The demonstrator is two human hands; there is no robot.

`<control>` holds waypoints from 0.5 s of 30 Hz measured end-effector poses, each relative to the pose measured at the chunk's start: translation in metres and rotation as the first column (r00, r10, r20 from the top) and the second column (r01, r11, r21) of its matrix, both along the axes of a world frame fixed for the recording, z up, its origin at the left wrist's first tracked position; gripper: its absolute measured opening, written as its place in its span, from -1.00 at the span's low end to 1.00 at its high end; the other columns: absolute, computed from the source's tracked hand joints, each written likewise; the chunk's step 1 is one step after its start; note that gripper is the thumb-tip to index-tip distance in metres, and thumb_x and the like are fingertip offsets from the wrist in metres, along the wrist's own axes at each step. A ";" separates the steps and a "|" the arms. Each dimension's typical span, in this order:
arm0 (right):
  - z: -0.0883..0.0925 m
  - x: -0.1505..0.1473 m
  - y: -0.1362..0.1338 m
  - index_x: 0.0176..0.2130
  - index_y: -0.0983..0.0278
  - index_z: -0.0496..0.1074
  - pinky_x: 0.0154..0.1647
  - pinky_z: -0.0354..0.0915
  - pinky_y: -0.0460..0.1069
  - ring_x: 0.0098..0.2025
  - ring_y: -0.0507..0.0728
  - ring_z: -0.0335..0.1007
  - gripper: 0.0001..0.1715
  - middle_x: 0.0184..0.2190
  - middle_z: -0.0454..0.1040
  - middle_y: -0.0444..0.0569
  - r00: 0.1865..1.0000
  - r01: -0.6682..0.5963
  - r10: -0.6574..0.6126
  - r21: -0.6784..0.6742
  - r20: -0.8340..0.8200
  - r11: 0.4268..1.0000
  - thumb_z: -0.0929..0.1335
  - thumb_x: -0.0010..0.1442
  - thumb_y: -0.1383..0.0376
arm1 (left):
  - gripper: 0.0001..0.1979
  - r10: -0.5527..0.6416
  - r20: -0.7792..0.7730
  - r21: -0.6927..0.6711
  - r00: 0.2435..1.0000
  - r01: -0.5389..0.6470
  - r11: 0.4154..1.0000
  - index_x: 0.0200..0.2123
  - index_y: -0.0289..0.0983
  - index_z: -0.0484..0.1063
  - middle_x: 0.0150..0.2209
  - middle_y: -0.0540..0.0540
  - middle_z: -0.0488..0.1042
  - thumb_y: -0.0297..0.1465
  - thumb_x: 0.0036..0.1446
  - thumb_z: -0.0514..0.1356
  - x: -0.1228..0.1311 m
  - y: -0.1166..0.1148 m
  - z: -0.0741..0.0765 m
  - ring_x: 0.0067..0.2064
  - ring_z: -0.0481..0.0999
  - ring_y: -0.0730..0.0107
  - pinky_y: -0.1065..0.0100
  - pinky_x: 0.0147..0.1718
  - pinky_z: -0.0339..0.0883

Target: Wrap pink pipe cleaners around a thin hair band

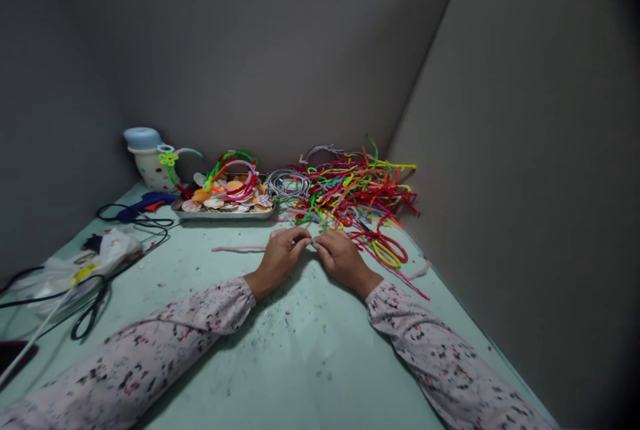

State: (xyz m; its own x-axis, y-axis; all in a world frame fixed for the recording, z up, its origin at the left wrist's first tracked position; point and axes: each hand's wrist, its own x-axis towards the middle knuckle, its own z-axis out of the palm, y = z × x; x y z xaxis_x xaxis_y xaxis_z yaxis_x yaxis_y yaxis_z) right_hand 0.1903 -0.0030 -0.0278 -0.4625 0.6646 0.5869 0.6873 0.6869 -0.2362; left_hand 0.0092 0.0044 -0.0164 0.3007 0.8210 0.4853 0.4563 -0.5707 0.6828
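My left hand and my right hand meet over the middle of the table, thumbs and fingers pinched together tip to tip. A tiny bluish spot shows between the fingertips; it is too small to name. Beside my left hand a pale pink pipe cleaner lies flat, its right end running behind the fingers. Right of my right hand, scissors with red and yellow handles rest among loose pipe cleaners. Just behind both hands is a tangled heap of colourful pipe cleaners.
A metal tray holds shells and bent pipe-cleaner loops. Next to it sits a coil of grey wire. At the left are a blue-lidded cup, a blue glue gun, black cables and a plastic bag. Walls close off the back and right.
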 end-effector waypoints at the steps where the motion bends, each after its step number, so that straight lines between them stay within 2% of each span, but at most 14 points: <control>1: 0.000 0.000 -0.001 -0.26 0.26 0.43 -0.16 0.17 0.04 -0.25 0.14 0.29 -0.80 -0.37 0.44 -0.01 1.000 -0.008 0.008 -0.006 -0.009 1.000 0.23 0.31 0.32 | -0.86 0.004 -0.004 0.010 1.000 -0.004 1.000 -0.34 -0.24 0.48 -0.35 0.01 0.54 -0.35 0.19 0.14 0.000 0.000 0.000 -0.28 0.47 0.40 0.36 -0.16 0.24; 9: 0.002 0.000 -0.001 -0.18 0.23 0.44 -0.11 0.21 0.07 -0.19 0.16 0.33 -0.83 -0.28 0.45 0.01 0.989 0.010 -0.012 -0.016 -0.145 1.000 0.29 0.28 0.23 | -0.86 0.052 0.030 0.036 0.998 -0.053 0.998 -0.32 -0.24 0.47 -0.32 -0.01 0.54 -0.34 0.19 0.14 -0.001 -0.003 0.002 -0.23 0.47 0.37 0.33 -0.12 0.22; 15: 0.001 0.001 0.000 -0.21 0.23 0.45 -0.15 0.23 0.06 -0.21 0.16 0.33 -0.83 -0.30 0.45 0.00 0.985 0.033 -0.035 -0.018 -0.166 0.999 0.30 0.27 0.22 | -0.84 0.062 0.087 -0.037 0.994 -0.059 0.998 -0.33 -0.24 0.46 -0.34 -0.01 0.53 -0.31 0.19 0.13 0.000 -0.004 0.005 -0.27 0.47 0.37 0.36 -0.18 0.28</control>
